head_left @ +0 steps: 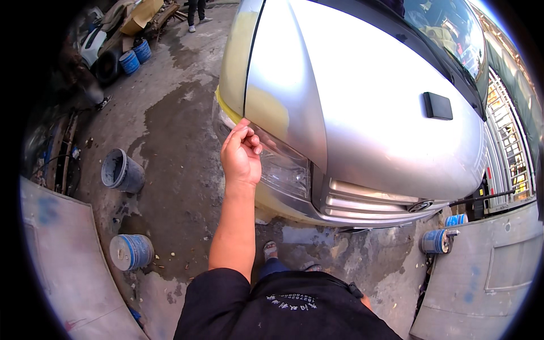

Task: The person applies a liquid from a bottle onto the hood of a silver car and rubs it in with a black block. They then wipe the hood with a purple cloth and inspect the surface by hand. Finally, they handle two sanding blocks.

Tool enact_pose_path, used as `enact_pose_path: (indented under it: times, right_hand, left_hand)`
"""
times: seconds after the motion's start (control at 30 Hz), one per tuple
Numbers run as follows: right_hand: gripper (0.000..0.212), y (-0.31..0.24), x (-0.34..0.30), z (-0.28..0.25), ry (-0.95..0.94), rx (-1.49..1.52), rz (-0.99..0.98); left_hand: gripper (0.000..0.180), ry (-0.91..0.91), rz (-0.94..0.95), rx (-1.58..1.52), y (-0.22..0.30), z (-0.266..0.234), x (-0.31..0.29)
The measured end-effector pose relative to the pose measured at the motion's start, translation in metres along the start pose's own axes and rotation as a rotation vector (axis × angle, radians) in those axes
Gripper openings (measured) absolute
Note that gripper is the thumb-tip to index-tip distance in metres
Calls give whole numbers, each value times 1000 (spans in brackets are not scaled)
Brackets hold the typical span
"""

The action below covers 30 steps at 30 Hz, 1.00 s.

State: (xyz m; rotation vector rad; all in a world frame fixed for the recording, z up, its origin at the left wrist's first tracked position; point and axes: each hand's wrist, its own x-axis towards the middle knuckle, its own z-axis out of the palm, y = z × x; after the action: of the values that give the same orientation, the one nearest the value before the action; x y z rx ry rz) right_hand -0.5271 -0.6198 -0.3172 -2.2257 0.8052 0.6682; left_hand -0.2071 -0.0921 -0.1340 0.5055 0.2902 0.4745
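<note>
The left hand (242, 156) is raised to the front corner of a silver van, its fingers curled and their tips touching, or almost touching, the headlight's upper edge. Whether they pinch anything cannot be told, because the hand hides that spot; the right hand is out of view. Yellow tape (225, 106) runs up and left from the fingertips, and clear film covers the headlight (286, 173) just right of the fingers; both probably shield the lamp from the work on the dull yellowish patch (269, 110) above them. The palm is turned inward, likely so that the fingertips can reach the edge.

Well to the right of the fingers, a black box (438, 106) rests on the hood (368, 73). Left of them, a grey bucket (123, 171) and, lower, a lidded pail (131, 251) stand on the floor, well clear of the arm.
</note>
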Motion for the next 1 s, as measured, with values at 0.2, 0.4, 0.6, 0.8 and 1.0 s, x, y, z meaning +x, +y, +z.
enact_pose_path:
  times: [0.2,0.4,0.6,0.8,1.0]
  right_hand:
    - [16,-7,-4,-1,-29,-28,14]
    - [15,6,8,4,-54,115,24]
    - [14,-25,-9,-1,12,119,61]
    - [14,-9,-10,-3,5,94,21]
    - [14,-21,-19,-2,17,121,40]
  left_hand:
    - [33,1,-82,49,-16,1,-17]
    - [31,-57,-124,131,-40,1,-33]
    - [24,-202,43,768,-38,-11,-38]
    - [50,-16,613,1347,23,-35,16]
    - [83,-17,1097,1789,37,-17,36]
